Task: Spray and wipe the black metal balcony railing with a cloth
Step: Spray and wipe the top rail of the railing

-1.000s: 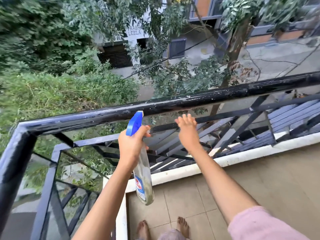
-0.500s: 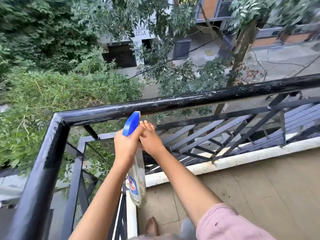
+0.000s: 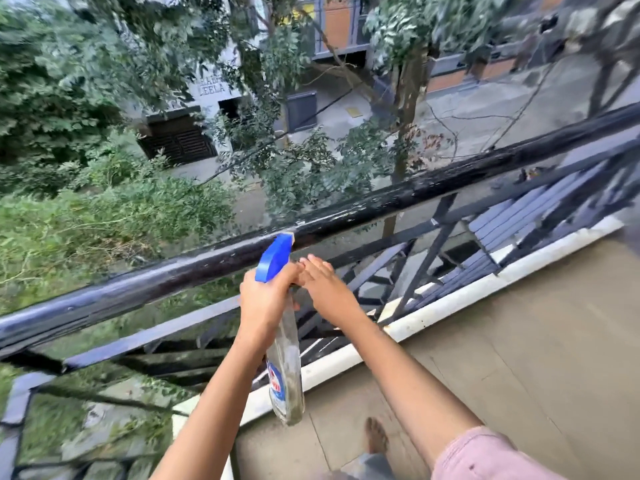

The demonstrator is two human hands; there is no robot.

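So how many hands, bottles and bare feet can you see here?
hands: 2 (left hand, right hand)
bottle: 1
foot: 1
total: 4

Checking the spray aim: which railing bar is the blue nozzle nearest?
The thick, round black metal top rail; the blue plastic spray nozzle overlaps it, thinner flat bars lie lower.

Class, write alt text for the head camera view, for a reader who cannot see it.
A person's left hand grips a clear spray bottle, its blue nozzle pointed at the black balcony railing. The right hand, fingers straight, is beside the bottle's neck.
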